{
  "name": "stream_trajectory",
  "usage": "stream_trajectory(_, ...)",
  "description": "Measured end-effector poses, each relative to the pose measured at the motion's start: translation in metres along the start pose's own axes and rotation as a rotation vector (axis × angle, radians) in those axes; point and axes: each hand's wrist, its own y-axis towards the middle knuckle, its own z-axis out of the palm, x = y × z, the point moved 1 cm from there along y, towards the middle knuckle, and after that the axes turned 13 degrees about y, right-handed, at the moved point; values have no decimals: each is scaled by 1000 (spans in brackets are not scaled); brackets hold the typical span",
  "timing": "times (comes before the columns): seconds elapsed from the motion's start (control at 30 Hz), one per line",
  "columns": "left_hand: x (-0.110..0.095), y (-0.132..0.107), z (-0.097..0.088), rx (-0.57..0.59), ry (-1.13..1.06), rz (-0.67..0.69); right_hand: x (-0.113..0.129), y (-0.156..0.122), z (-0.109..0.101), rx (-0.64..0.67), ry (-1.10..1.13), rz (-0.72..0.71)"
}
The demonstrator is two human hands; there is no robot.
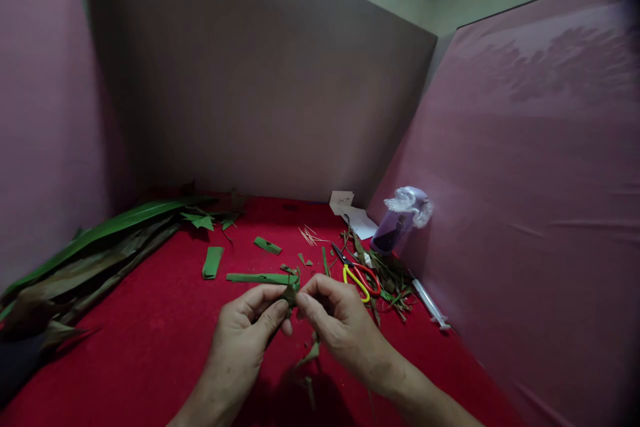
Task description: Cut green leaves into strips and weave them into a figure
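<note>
Between the thumb and fingers of my left hand (250,323) is a small folded piece of leaf (290,293), dull green. My right hand (337,317) pinches the right edge of that same piece, its thumb and forefinger closed together. Just behind the fingertips lies a long green leaf strip (257,277) on the red cloth (165,340). A short leaf piece (213,262) and another cut strip (267,245) rest farther off. Scissors (356,275) with one yellow and one red handle lie beyond my right hand, blades slightly apart.
Long leaves (115,233) are heaped at the left. Toothpicks (313,235) lie near the back. At right are leaf scraps (395,277), a purple container (393,230) topped with clear plastic, a syringe-like tube (429,301) and white paper (361,222). Pink and grey walls enclose the space.
</note>
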Motion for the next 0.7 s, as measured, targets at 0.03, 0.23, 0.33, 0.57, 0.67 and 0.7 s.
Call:
stream_trajectory(0.03,1,0,0,3,-5,0,-1,0,1,-2,6,3)
stream_trajectory(0.23,1,1,2,7,-43,-2,-4,-1,1,-22,35,-29)
stream_trajectory(0.33,-1,1,1,-8,-47,-3,-4,-2,0,-19,43,-20)
stream_trajectory(0.57,-3,1,-1,-17,-81,-42,-3,-1,-6,-1,17,-69)
stream_trajectory(0.67,-1,1,-1,-10,-53,-34,-2,-1,-7,4,-14,-59)
stream_trajectory(0.7,-1,1,-1,-19,-42,-28,-1,-2,-7,7,-24,-61)
